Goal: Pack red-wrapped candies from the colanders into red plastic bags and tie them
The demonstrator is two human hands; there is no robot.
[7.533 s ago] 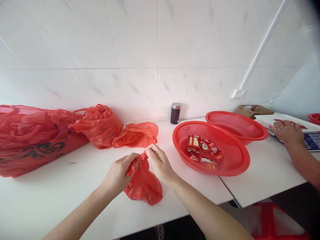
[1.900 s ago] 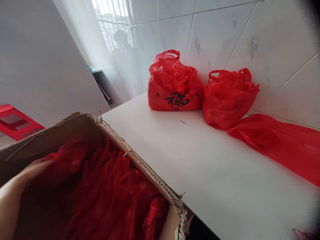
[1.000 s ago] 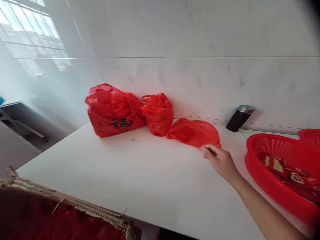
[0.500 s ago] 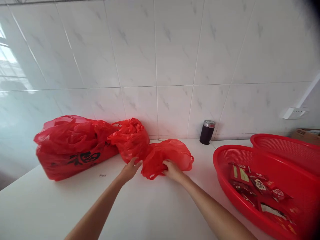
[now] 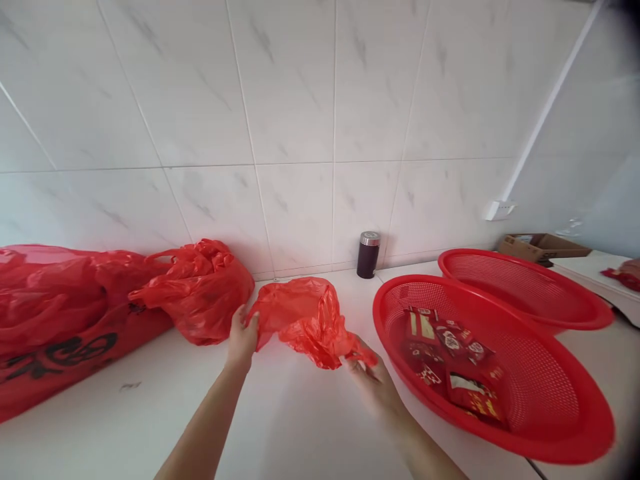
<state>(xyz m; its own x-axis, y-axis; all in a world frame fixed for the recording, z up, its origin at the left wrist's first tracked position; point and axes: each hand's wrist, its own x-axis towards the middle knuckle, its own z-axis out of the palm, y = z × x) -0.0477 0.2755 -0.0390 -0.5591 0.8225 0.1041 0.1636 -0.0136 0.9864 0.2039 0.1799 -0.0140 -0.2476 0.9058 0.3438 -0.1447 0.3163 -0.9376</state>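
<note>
A thin red plastic bag (image 5: pixel 305 313) lies crumpled on the white table (image 5: pixel 300 427), its right part pulled up into folds. My right hand (image 5: pixel 373 377) is closed on its right end, near the handle. At the bag's left edge, my left hand (image 5: pixel 243 339) pinches the film between thumb and fingers. Just left of that hand sits a fuller, bunched red plastic bag (image 5: pixel 213 300), apart from my fingers. To the right of my right hand stands a red plastic basket (image 5: pixel 545 393) with several red snack packets (image 5: pixel 450 347) in it.
A large red bag (image 5: pixel 55 320) with a black character stands at the far left. By the tiled wall is a dark tumbler (image 5: pixel 369 257). A second red basket (image 5: pixel 525 283), a cardboard box (image 5: pixel 543 248) and a wall socket (image 5: pixel 500 211) are at the right.
The view has swung right. My right hand has drawn the bag's right end toward the basket, gathering it into folds. My left hand has come onto the bag's left edge.
</note>
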